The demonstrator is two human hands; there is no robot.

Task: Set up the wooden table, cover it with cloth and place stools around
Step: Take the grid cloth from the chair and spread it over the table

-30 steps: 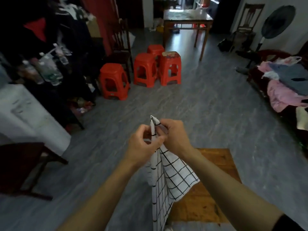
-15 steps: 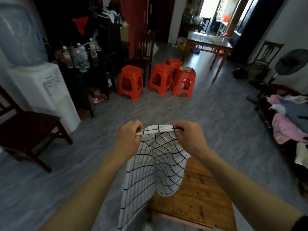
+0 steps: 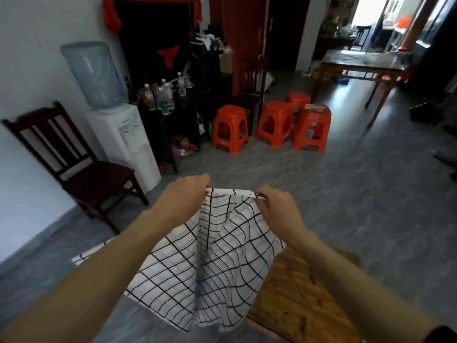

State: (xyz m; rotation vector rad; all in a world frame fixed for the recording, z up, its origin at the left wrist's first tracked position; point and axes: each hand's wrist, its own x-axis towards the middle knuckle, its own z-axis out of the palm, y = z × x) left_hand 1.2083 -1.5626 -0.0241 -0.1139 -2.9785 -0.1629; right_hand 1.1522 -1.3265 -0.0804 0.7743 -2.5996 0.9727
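A white cloth with a black grid pattern (image 3: pixel 217 258) hangs in front of me, stretched along its top edge. My left hand (image 3: pixel 183 196) pinches the left end of that edge and my right hand (image 3: pixel 277 209) pinches the right end. Below and to the right, a low wooden table (image 3: pixel 304 300) stands on the floor, its near left part hidden by the hanging cloth. Several red plastic stools (image 3: pixel 274 122) are grouped on the grey floor farther ahead.
A dark wooden chair (image 3: pixel 81 167) and a white water dispenser (image 3: pixel 123 134) stand along the left wall, beside a dark shelf with bottles (image 3: pixel 160 95). A larger wooden table (image 3: pixel 361 68) is at the far right. Open grey floor (image 3: pixel 371 194) lies between the stools and me.
My hands moved apart, opening the bunched cloth along its top edge so that it hangs wider. The view lifted and swung left, bringing the chair and dispenser into sight.
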